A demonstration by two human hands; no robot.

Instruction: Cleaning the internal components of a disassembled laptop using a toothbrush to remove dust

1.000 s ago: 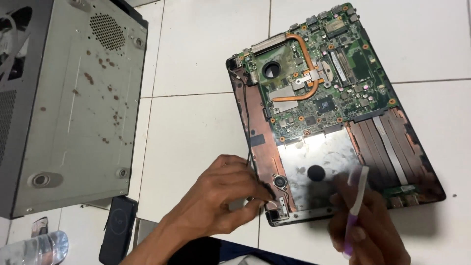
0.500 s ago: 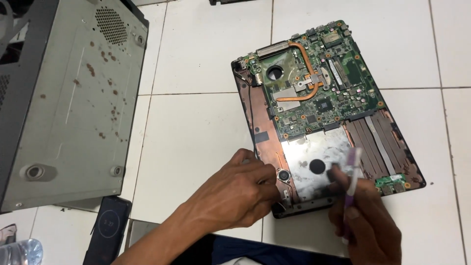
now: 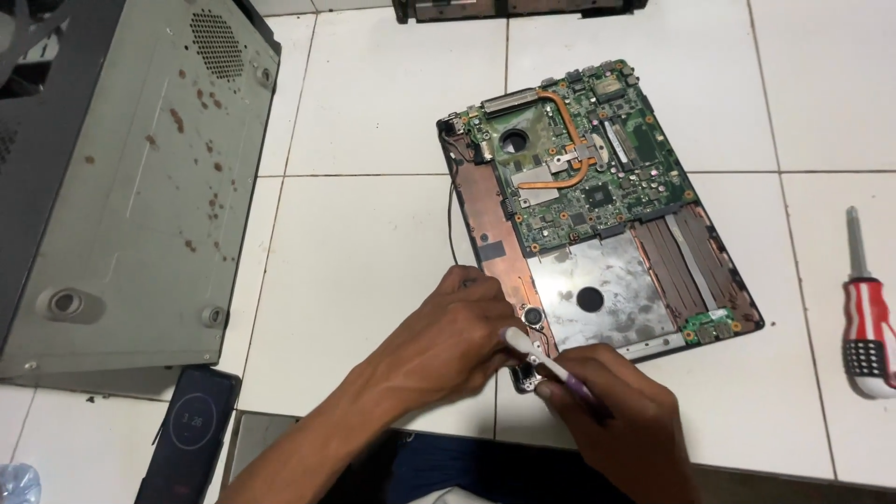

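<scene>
An opened laptop base (image 3: 695, 257) lies on the white tiled floor, its green motherboard (image 3: 579, 177) with a copper heat pipe bared. My left hand (image 3: 453, 336) rests at the base's near left corner, fingers curled on the edge beside a small round speaker (image 3: 533, 317) and a thin black cable (image 3: 452, 219). My right hand (image 3: 611, 420) grips a slim white and purple tool (image 3: 534, 353), whose tip lies at that same corner, next to the left fingers.
A grey rust-spotted computer case (image 3: 140, 187) lies at the left. A black phone (image 3: 191, 425) lies in front of it. A red and white screwdriver (image 3: 866, 313) lies on the floor at the right. A dark part (image 3: 513, 9) shows at the top edge.
My right hand has swung the tool from upright over the metal plate leftward and down to the near left corner. The view has shifted, bringing the screwdriver into sight.
</scene>
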